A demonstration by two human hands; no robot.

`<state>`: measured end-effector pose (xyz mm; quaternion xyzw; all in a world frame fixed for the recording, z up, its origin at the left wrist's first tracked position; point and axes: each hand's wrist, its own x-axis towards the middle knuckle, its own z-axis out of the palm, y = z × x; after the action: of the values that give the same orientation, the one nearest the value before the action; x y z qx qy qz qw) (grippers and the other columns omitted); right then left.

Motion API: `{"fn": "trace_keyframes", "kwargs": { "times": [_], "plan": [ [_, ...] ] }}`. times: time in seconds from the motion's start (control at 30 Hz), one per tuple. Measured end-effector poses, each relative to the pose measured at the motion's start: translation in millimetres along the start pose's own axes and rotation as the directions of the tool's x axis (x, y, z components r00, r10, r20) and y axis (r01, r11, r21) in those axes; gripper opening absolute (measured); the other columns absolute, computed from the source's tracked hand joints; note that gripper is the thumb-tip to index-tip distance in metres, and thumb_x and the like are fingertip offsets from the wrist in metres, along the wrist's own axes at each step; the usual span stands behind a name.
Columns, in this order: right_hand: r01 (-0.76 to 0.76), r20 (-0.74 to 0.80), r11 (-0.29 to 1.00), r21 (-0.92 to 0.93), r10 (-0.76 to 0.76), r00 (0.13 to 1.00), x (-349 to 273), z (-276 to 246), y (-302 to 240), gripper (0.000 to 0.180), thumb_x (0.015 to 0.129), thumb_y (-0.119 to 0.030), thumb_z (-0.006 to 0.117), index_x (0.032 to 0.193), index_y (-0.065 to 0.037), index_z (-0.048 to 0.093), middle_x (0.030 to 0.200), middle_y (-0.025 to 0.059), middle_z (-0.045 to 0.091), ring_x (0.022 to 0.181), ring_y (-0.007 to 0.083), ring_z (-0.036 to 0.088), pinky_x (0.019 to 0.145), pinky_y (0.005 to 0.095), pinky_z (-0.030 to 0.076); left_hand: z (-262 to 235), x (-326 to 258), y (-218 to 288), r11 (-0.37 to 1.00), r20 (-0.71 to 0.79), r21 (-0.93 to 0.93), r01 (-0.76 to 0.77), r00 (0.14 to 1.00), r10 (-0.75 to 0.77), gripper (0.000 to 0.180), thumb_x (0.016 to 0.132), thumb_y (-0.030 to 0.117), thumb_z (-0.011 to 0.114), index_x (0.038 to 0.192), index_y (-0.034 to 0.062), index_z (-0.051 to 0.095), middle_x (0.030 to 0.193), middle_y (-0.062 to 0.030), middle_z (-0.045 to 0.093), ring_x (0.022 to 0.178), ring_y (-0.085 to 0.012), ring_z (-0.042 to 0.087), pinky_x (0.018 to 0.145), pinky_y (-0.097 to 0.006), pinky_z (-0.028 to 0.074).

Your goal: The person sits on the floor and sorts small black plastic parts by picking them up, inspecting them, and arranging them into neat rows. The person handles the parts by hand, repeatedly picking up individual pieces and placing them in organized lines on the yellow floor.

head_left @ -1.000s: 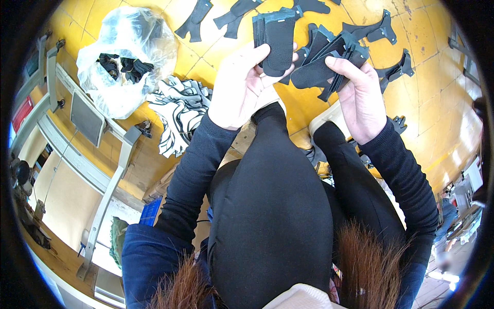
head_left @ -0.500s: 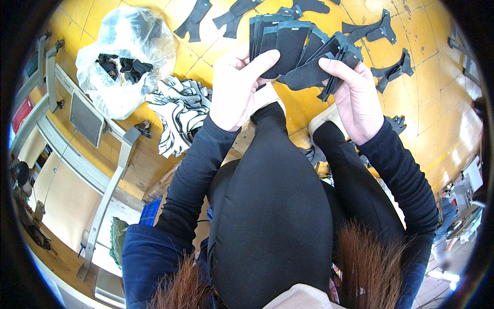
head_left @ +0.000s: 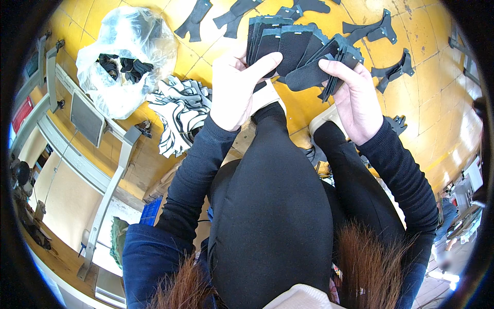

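Note:
Fanned out between my two hands is a stack of flat black fabric pieces [head_left: 294, 47], with rounded ends and bluish edges; a few carry small pale tags. My left hand [head_left: 232, 85] pinches the left part of the fan, its thumb lying across the front pieces. On the other side, my right hand [head_left: 355, 98] grips the bunched ends of several pieces between thumb and fingers. The fingers behind the stack are partly hidden. Both hands are raised above my lower legs.
Similar dark fabric bundles [head_left: 193, 20] lie spread on the yellow tiled floor [head_left: 432, 118]. To the left are a clear plastic bag [head_left: 95, 85] with dark pieces inside and a heap of black-and-white strips [head_left: 177, 110]. A metal-framed bench [head_left: 110, 190] stands at far left.
My left hand's thumb has shifted slightly, and the front pieces on the left of the fan have spread and slid a little. My right hand stays nearly still.

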<state>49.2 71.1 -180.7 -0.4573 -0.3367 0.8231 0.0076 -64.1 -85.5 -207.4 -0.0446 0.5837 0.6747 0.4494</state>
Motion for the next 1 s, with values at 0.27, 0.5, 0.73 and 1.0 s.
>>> {"fn": "trace_keyframes", "kwargs": {
  "times": [0.27, 0.5, 0.73, 1.0],
  "plan": [
    [-0.008, -0.007, 1.0, 0.004, 0.008, 1.0, -1, 2, 0, 0.021, 0.082, -0.006, 0.066, 0.102, -0.002, 0.062, 0.098, 0.0047, 0.066, 0.093, 0.0121, 0.06, 0.089, 0.0258, 0.043, 2, 2, -1, 0.997, -0.013, -0.001, -0.076, 0.997, 0.076, 0.03, 0.081, -0.006, 0.061, 0.111, -0.0041, 0.056, 0.103, -0.0131, 0.065, 0.087, -0.0181, 0.065, 0.074, -0.03, 0.057],
    [-0.014, -0.029, 1.0, 0.001, 0.014, 0.999, -2, 3, 0, 0.022, 0.081, -0.006, 0.066, 0.102, -0.002, 0.062, 0.099, 0.0049, 0.066, 0.094, 0.0125, 0.06, 0.089, 0.0261, 0.043, -1, 2, -2, 0.997, -0.015, 0.021, -0.069, 0.997, 0.069, 0.031, 0.081, -0.006, 0.062, 0.112, -0.0039, 0.056, 0.103, -0.0133, 0.065, 0.088, -0.0184, 0.065, 0.077, -0.031, 0.056],
    [-0.038, -0.017, 0.999, -0.003, 0.038, 0.999, -1, 1, 0, 0.018, 0.083, -0.009, 0.066, 0.1, -0.006, 0.059, 0.097, 0.0034, 0.064, 0.097, 0.0133, 0.056, 0.092, 0.0293, 0.04, -6, 9, -6, 0.997, -0.044, 0.014, -0.081, 0.996, 0.082, 0.031, 0.081, -0.005, 0.063, 0.112, -0.0042, 0.056, 0.104, -0.0123, 0.064, 0.09, -0.0178, 0.064, 0.079, -0.029, 0.054],
    [-0.008, -0.12, 0.999, -0.032, 0.004, 0.993, 4, -11, 10, 0.015, 0.082, -0.009, 0.065, 0.096, -0.005, 0.061, 0.094, 0.0023, 0.065, 0.091, 0.0117, 0.058, 0.086, 0.0262, 0.042, -129, 102, -38, 0.815, -0.199, 0.479, -0.326, 0.864, 0.462, 0.031, 0.075, 0.004, 0.073, 0.103, -0.0035, 0.064, 0.092, -0.006, 0.067, 0.076, -0.0121, 0.06, 0.073, -0.024, 0.048]
  ]
}}
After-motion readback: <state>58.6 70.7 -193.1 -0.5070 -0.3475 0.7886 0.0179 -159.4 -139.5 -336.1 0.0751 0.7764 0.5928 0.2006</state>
